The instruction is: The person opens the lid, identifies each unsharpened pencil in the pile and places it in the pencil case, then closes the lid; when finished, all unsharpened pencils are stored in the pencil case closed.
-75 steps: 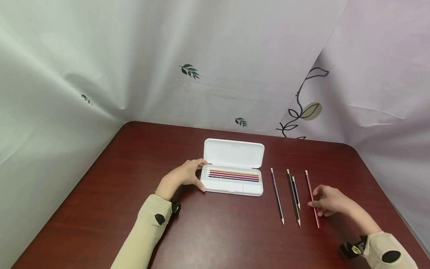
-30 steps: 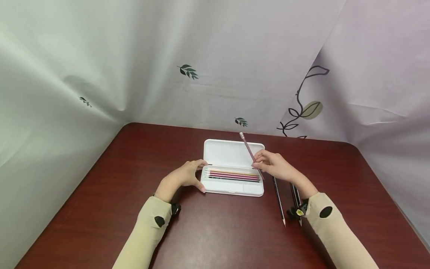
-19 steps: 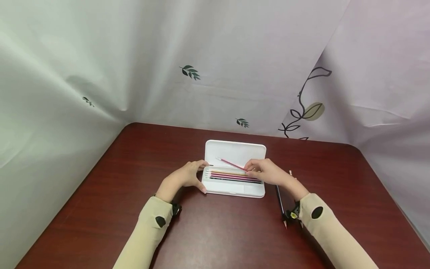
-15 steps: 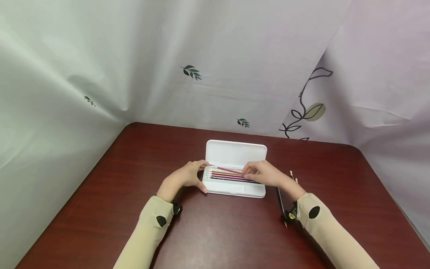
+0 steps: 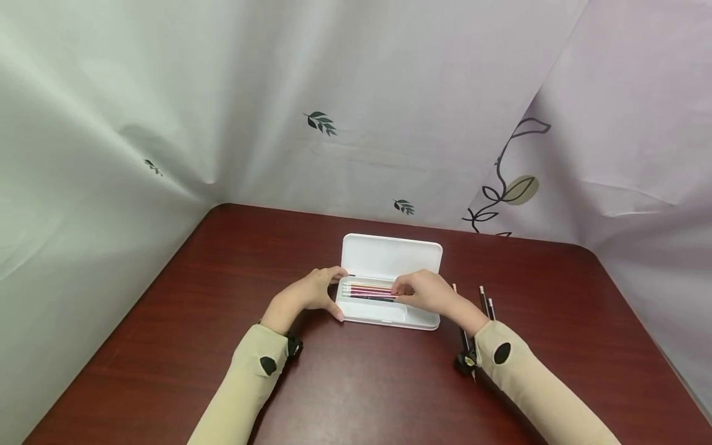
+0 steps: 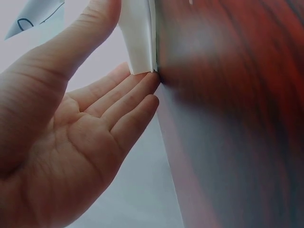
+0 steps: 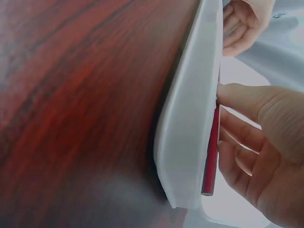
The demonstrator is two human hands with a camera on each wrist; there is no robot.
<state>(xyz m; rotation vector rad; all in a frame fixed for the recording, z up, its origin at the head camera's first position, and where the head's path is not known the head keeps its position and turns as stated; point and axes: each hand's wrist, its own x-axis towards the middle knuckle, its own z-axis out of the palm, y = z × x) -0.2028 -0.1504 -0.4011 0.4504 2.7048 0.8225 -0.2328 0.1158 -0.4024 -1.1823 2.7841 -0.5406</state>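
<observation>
A white pencil case stands with its lid raised, and several pencils lie side by side in its rear compartment, eraser ends to the left. My left hand grips the case's left end, thumb at the front edge and fingers toward the hinge. In the left wrist view those fingers meet a corner of the case. My right hand is over the right half of the pencils. Seen from the right wrist, its thumb and fingers pinch a red pencil along the case's rim; the hand hides part of it.
Right of the case, a black pencil and a shorter one lie on the dark red table. Another dark pencil is partly under the right forearm. A pale curtain hangs behind and at the sides.
My right hand picked the red pencil off the table at the right, carried it left and turned it from upright-slanting to level in the case. The left hand has stayed at the case.
</observation>
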